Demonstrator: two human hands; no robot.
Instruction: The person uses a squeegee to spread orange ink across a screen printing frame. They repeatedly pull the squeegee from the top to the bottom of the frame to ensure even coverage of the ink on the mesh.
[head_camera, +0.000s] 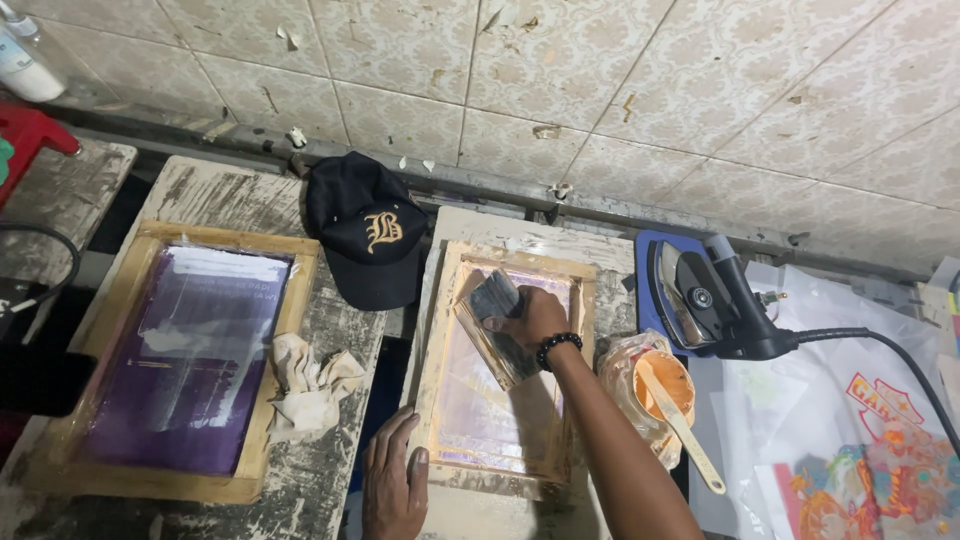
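We see the right hand (535, 318) at the centre of the view, its grip clenched around a wooden squeegee (495, 325) whose dark blade end rests on the mesh of a small wooden printing screen (500, 365). A black bead bracelet (557, 346) circles that wrist. The squeegee lies tilted, running from about 11 o'clock to 5 o'clock across the upper half of the screen.

The left hand (393, 480) lies at 7 o'clock from the right one, its grip released, fingers spread flat and pressing the lower left corner of the screen's frame against the worn, paint-streaked tabletop (330, 350).

At 9 o'clock from the small screen sits a larger wooden screen (180, 360) with purple mesh, and a crumpled, stained rag (305, 385) lies between the two, touching the larger frame's right edge. A black cap (365, 230) with a gold embroidered letter rests at 11 o'clock, near the tiled wall (600, 90).

At 3 o'clock, just beside the small screen, an orange ink tub (655, 385) wrapped in clear plastic holds a flat wooden stick (685, 425). Further toward 2 o'clock a black clothes iron (715, 300) stands on its heel on a blue pad, its cord trailing right over white sheets with a red printed design (870, 450).
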